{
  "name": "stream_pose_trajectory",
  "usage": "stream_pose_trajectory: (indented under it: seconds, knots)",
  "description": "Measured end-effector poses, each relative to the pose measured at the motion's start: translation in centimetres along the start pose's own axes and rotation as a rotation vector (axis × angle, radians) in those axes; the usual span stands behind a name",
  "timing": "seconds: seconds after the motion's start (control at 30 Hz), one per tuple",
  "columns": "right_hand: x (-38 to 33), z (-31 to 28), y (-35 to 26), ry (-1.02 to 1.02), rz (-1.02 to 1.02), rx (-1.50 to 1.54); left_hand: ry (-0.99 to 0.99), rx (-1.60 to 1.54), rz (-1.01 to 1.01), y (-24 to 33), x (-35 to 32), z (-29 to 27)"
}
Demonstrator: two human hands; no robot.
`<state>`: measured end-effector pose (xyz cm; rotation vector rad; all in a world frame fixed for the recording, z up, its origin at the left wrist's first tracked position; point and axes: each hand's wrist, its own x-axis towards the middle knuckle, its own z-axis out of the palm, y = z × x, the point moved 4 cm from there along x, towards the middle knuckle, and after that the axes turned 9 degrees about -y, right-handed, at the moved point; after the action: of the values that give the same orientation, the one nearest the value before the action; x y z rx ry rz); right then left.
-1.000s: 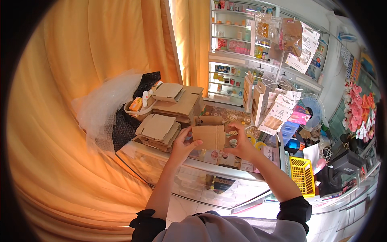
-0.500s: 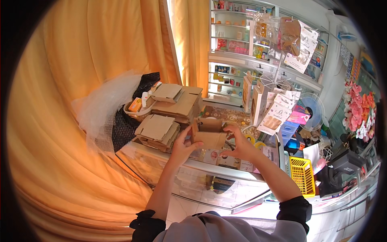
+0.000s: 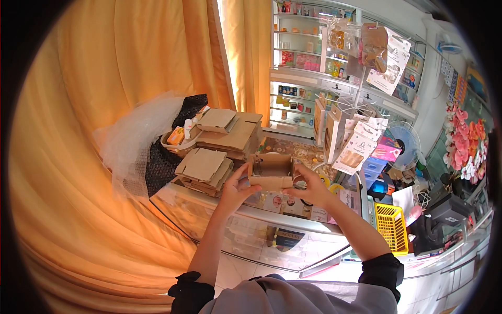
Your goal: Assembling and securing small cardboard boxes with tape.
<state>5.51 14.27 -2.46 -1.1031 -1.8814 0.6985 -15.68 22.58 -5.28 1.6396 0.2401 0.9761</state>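
Observation:
A small brown cardboard box (image 3: pixel 271 182) is held between my hands over the glass counter, its open top showing the inside. My left hand (image 3: pixel 238 189) grips its left end, thumb along the near wall. At the right end, my right hand (image 3: pixel 309 187) closes on the box with fingers at the side and thumb low in front. Just left of my left hand lies a stack of flat folded cardboard boxes (image 3: pixel 203 166). Behind that stack, larger flat cardboard pieces (image 3: pixel 238 134) lie piled with a smaller one on top.
A small basket (image 3: pixel 180 148) with an orange packet stands beside bubble wrap (image 3: pixel 159 167) at the left. Right of the box rises a wire display rack (image 3: pixel 357 99) hung with packages. A yellow plastic basket (image 3: pixel 391 228) and a fan (image 3: pixel 405 145) are farther right. Orange curtains (image 3: pixel 120 68) hang left.
The box has tipped so that its open inside now faces me. My right hand has closed in from above its right corner to hold its right end.

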Motion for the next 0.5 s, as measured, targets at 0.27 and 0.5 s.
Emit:
stream_pose_trajectory:
  seconds: [0.27,0.5]
  knots:
    - [0.1,0.2,0.2,-0.038,-0.006,0.238,-0.013,-0.157,-0.074,-1.0,0.1,-0.1]
    - [0.0,0.2,0.6,-0.028,0.008,0.318,-0.104,-0.139,-0.065,-0.9,0.2,-0.3]
